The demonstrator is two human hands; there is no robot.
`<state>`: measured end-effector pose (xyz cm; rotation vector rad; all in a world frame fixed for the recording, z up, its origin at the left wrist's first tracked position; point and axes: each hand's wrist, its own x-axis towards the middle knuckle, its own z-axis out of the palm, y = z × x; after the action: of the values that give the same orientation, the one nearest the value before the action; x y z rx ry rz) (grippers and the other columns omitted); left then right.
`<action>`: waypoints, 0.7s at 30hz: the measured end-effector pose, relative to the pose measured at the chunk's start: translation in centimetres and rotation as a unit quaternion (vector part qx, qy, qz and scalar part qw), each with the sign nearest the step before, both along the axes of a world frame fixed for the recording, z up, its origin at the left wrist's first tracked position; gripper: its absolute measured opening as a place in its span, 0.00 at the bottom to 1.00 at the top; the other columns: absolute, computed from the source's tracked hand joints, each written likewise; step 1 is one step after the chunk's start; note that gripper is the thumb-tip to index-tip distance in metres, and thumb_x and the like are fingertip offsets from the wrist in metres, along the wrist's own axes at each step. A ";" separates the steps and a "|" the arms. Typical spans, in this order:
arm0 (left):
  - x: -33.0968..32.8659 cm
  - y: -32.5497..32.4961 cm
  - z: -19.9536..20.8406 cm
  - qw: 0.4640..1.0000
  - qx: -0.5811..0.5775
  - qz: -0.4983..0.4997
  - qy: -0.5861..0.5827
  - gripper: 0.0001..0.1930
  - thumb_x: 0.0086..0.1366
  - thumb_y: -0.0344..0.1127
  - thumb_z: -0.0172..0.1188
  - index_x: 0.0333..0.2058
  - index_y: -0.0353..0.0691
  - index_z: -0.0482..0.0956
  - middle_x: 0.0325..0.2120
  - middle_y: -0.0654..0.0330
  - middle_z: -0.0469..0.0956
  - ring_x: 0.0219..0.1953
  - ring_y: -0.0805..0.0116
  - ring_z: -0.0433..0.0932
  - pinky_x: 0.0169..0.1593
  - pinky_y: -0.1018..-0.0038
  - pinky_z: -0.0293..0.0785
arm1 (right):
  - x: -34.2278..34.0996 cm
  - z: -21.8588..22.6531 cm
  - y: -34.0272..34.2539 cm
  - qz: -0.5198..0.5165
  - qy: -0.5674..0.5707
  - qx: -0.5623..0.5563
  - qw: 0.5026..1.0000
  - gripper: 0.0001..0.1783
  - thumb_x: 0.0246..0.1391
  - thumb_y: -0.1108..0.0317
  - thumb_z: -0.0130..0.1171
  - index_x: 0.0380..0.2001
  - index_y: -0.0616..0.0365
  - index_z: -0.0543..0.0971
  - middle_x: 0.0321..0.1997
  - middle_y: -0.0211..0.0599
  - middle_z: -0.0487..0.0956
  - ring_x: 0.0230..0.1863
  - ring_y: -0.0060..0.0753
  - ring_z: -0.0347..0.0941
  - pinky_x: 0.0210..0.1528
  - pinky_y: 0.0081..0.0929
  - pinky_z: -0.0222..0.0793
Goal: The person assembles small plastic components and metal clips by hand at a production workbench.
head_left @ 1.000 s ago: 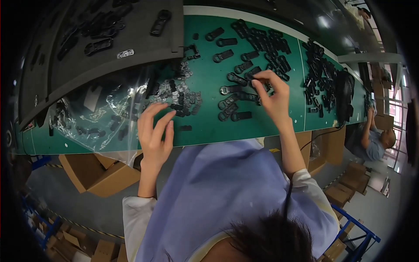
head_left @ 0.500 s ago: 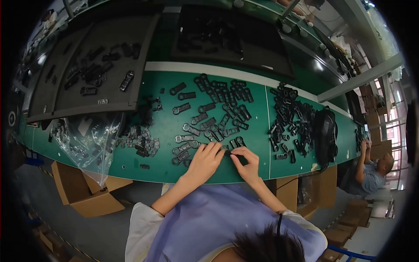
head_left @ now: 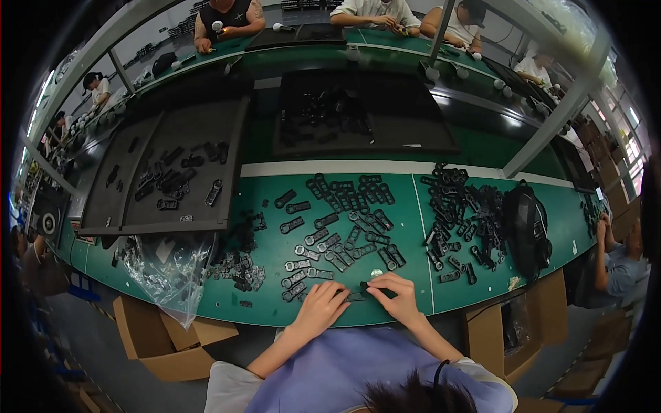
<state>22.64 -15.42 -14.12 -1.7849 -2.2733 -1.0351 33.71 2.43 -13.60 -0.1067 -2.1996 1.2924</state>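
Both hands meet at the near edge of the green counter point(head_left: 406, 272), low in the view at about 6 o'clock. Left hand point(head_left: 322, 308) and right hand point(head_left: 398, 297) have their fingers drawn together, pinching the two ends of one small black plastic part point(head_left: 359, 294) — it lies between the fingertips, just above the counter's front lip.

Beyond the hands, toward 12 o'clock, rows of black clips point(head_left: 341, 227) lie spread flat on the green surface, touching or nearly touching one another; only a thin strip of bare green separates them from the hands. At 2 o'clock a denser heap of black parts point(head_left: 463, 220) sits past a white line, with a black bag point(head_left: 527, 230) just beside it near the counter's right end. At 9 o'clock a clear plastic bag point(head_left: 171, 265) droops over the front edge, a small pile of black pieces point(head_left: 237, 265) next to it. Dark trays point(head_left: 148, 186) stand tilted at 10 o'clock, behind the counter's far edge.

Below the front edge, cardboard boxes point(head_left: 162, 337) crowd the floor at 8 o'clock — the freest green shows at 4 o'clock, right of the hands.
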 end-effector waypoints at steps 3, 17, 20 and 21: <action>0.4 -0.7 -0.1 1.000 -0.001 0.014 -0.017 0.14 0.52 0.30 0.65 0.39 0.36 0.78 0.35 0.60 0.73 0.40 0.61 0.72 0.40 0.70 0.64 | 0.2 -0.2 -0.8 0.008 -0.001 0.007 1.000 0.06 0.42 0.80 0.66 0.27 0.67 0.81 0.29 0.41 0.82 0.33 0.37 0.79 0.37 0.28 0.73; -0.3 -0.8 -1.5 0.990 0.073 0.066 -0.100 0.17 0.49 0.28 0.67 0.39 0.39 0.77 0.36 0.61 0.78 0.44 0.65 0.75 0.45 0.69 0.63 | -1.5 -0.6 -1.8 0.088 -0.012 0.148 0.985 0.08 0.39 0.80 0.67 0.26 0.64 0.80 0.29 0.37 0.79 0.29 0.34 0.73 0.30 0.25 0.68; 0.0 -1.0 -1.7 0.991 0.064 0.062 -0.100 0.16 0.48 0.28 0.67 0.38 0.40 0.78 0.36 0.62 0.77 0.43 0.66 0.75 0.45 0.70 0.63 | -1.4 -0.2 -2.1 0.085 -0.033 0.145 0.985 0.08 0.39 0.80 0.67 0.26 0.64 0.80 0.28 0.36 0.78 0.28 0.34 0.72 0.30 0.25 0.68; 0.1 -1.0 -1.7 0.992 0.064 0.058 -0.094 0.15 0.48 0.29 0.67 0.37 0.41 0.79 0.36 0.62 0.77 0.43 0.67 0.75 0.44 0.70 0.63 | -1.3 -0.1 -2.2 0.083 -0.039 0.147 0.985 0.08 0.39 0.80 0.68 0.26 0.64 0.80 0.27 0.35 0.78 0.28 0.34 0.71 0.29 0.25 0.67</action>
<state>22.75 -16.43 -15.82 -1.5448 -2.3214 -1.3460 32.40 0.27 -13.73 0.1451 -2.4848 1.0456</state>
